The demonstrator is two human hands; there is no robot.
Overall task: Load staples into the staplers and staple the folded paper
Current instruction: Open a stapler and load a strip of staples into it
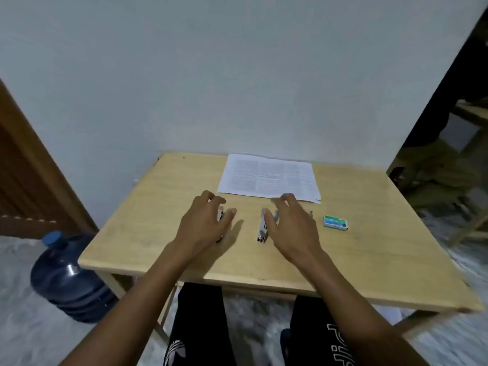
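Right hand (pixel 287 223) spread, empty; left hand (pixel 206 220) hides a stapler (pixel 220 215) — grip unclear — a fumbled grab could skid it.

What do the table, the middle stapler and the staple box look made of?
Table: light wood or wood veneer, matte; faint grain shows. Middle stapler: bright metal, likely steel; sharp glints. Staple box: probably printed cardboard, green and white; too small to be sure.
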